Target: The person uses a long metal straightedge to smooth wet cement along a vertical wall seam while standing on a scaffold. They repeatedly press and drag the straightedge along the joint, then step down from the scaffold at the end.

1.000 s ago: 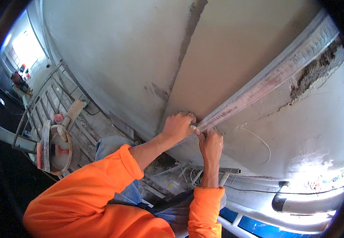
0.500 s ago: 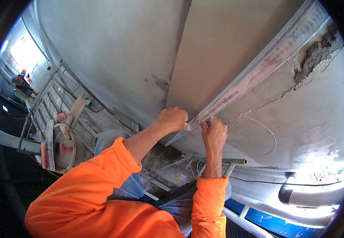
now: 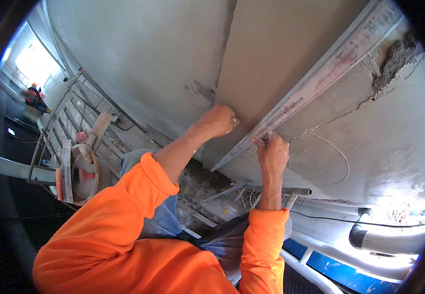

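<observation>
A long metal straightedge (image 3: pixel 315 90), streaked with pinkish and grey plaster, runs slantwise against the plastered wall (image 3: pixel 266 54). At its lower right edge, the bent fingertips of my right hand (image 3: pixel 274 151) are closed on the rim. My left hand (image 3: pixel 217 120) is curled into a fist to the left of the bar, in front of the smooth brownish plaster band. Nothing shows in that fist, and its knuckles have pale smears. Whether it touches the wall I cannot tell.
Left of me, a round mortar tub (image 3: pixel 86 179) stands by a metal scaffold railing (image 3: pixel 70 105), with boards (image 3: pixel 100 127) nearby. A pipe end (image 3: pixel 303 191) and a black cable (image 3: pixel 350 224) lie right. Another person (image 3: pixel 36 98) is far left. Rough broken plaster (image 3: pixel 394 61) marks the wall.
My left hand has moved up and away from the straightedge onto the plaster side. My right hand has shifted slightly up and right along the bar. The view has shifted a little.
</observation>
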Tool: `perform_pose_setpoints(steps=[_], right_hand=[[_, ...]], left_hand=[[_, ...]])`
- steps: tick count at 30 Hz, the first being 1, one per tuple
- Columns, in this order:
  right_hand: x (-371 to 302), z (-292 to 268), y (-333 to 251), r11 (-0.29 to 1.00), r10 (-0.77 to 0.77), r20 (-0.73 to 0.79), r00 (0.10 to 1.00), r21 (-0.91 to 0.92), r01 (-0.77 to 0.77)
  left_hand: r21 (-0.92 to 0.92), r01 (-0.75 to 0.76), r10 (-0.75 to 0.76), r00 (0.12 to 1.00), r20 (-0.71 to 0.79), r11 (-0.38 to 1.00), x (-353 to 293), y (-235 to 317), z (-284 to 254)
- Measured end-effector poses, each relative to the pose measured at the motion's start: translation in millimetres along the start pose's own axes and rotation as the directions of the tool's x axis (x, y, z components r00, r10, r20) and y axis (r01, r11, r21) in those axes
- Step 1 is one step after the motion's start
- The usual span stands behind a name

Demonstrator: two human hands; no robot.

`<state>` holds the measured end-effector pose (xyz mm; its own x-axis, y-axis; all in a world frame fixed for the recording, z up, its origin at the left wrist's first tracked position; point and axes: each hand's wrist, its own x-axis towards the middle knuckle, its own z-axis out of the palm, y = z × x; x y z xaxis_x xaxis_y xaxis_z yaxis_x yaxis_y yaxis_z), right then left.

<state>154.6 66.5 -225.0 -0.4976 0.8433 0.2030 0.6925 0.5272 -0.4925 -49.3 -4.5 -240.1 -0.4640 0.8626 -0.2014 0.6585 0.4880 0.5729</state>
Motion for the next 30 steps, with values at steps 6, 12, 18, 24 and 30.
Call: perform_pose_setpoints(steps=[6,12,18,24,30], right_hand=[[1.1,0.9,2.6,1.000,0.003,-0.004,1.000,0.021,-0.003],[2.3,1.9,2.3,0.999,0.031,0.001,1.000,0.026,-0.031],[2.8,3.1,2.7,1.000,0.030,-0.001,1.000,-0.008,-0.030],[1.0,3.1,4.6,1.000,0.011,-0.001,1.000,-0.022,-0.011],[1.0,8.5,8.3,1.000,0.001,-0.047,0.999,0.020,0.000]], left_hand=[[-0.114,-0.173,0.160,0.980,-0.115,0.978,-2.3,-1.7,-17.3],[-0.299,-0.017,0.007,0.999,-0.035,0.954,-21.0,0.1,-60.8],[-0.027,-0.307,0.304,0.950,-0.073,0.951,-32.7,21.9,-25.8],[-0.042,-0.297,0.286,0.943,-0.172,0.954,-27.6,38.9,9.7],[0.084,-0.263,0.276,0.925,-0.260,0.961,-22.7,41.9,21.8]])
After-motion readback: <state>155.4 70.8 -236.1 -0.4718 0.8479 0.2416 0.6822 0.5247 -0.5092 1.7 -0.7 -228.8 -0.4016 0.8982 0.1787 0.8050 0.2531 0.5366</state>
